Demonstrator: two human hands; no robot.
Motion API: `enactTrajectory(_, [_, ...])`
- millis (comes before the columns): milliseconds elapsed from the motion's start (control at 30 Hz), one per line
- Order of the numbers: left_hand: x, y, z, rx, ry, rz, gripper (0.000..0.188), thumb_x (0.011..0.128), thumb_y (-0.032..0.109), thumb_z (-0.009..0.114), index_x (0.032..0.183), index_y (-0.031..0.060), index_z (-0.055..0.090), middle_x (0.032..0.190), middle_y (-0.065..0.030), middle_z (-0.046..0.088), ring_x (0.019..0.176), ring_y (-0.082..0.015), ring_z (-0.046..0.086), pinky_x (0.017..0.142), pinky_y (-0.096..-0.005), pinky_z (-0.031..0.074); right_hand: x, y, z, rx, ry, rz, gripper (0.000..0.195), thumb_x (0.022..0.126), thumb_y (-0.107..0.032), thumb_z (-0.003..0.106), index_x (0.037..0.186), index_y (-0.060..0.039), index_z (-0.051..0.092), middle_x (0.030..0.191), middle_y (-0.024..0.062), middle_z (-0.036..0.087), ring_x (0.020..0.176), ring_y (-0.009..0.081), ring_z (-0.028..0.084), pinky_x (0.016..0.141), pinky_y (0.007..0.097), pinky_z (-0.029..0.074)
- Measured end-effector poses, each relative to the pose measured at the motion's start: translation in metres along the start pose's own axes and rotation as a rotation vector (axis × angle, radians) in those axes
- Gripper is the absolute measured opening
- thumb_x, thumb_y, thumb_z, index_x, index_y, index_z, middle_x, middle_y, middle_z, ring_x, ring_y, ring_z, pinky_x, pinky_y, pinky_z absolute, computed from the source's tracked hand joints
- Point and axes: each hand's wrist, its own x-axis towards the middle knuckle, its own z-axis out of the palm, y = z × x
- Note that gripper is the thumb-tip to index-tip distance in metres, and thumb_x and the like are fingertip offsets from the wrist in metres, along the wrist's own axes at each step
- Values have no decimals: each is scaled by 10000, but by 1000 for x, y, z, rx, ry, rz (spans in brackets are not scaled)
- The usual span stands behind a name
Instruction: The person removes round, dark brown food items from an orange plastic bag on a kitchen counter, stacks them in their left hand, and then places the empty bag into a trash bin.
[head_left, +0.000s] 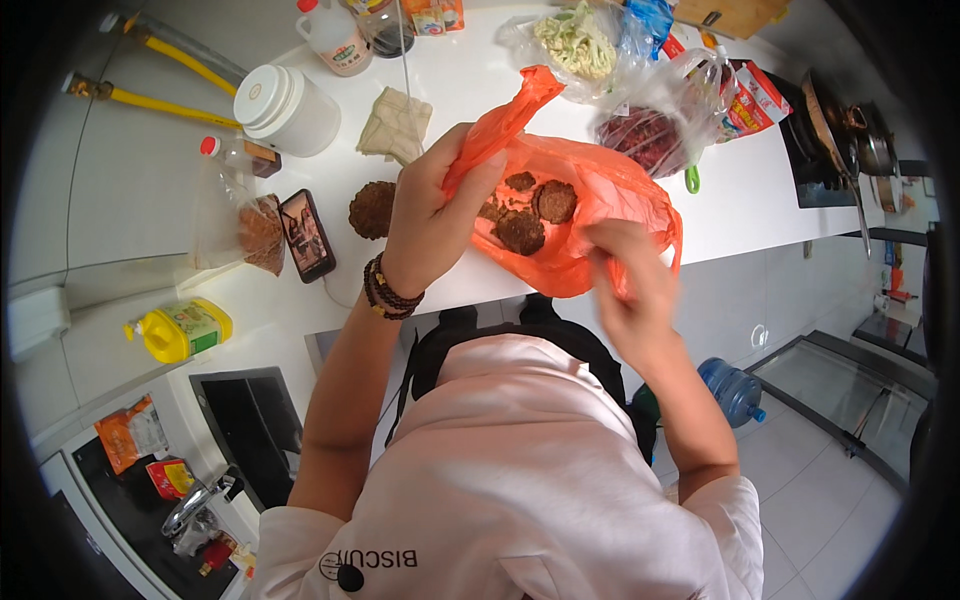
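An orange plastic bag (551, 154) is spread at the counter's front edge, its mouth facing up. Inside lie several rough brown patties (519, 232) and loose crumbs. My left hand (442, 214), with dark beads at the wrist, grips the bag's gathered left side between thumb and fingers. Motion blurs my right hand (634, 281); its curled fingers hold the bag's near right rim. Another brown round patty (373, 210) sits on the counter just left of my left hand, which partly covers it. Beyond that hand is a folded beige cloth (395, 124).
A phone (307, 236), a bag of brown granules (261, 232) and a white lidded canister (289, 111) stand left. Cauliflower (576, 45) and bagged dark red food (641, 139) lie at the back right. A cooktop (814, 161) with pans is far right, a sink (247, 424) lower left.
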Motion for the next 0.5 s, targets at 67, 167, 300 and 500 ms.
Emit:
enactTrajectory(67, [0, -3, 1, -11, -6, 7, 225, 917, 179, 538, 1032, -12, 572, 726, 10, 516, 652, -50, 448, 595, -210, 390, 6, 31, 45, 2, -272, 323, 234, 743, 70, 580, 972, 55, 533, 934, 230, 574, 920, 392, 576, 747, 413, 481])
enactTrajectory(167, [-2, 3, 6, 15, 12, 4, 215, 916, 178, 538, 1020, -6, 576, 710, 2, 513, 642, -54, 445, 588, -216, 390, -15, 106, 100, -227, -403, 443, 210, 700, 20, 632, 889, 64, 550, 954, 247, 583, 888, 381, 591, 750, 417, 488])
enactTrajectory(300, [-10, 5, 4, 100, 12, -27, 202, 915, 173, 535, 1011, 1, 582, 685, -14, 514, 627, -63, 439, 587, -223, 390, -33, 130, 113, -216, -502, 657, 339, 684, -73, 687, 974, 63, 576, 971, 260, 610, 963, 364, 587, 839, 398, 472])
enactTrajectory(500, [-14, 1, 2, 109, 18, -37, 196, 913, 172, 536, 995, -1, 580, 677, -29, 524, 608, -78, 442, 580, -232, 391, -27, 95, 98, 536, -120, 796, 441, 760, -93, 665, 1154, 67, 548, 1145, 221, 579, 1099, 320, 547, 932, 360, 445])
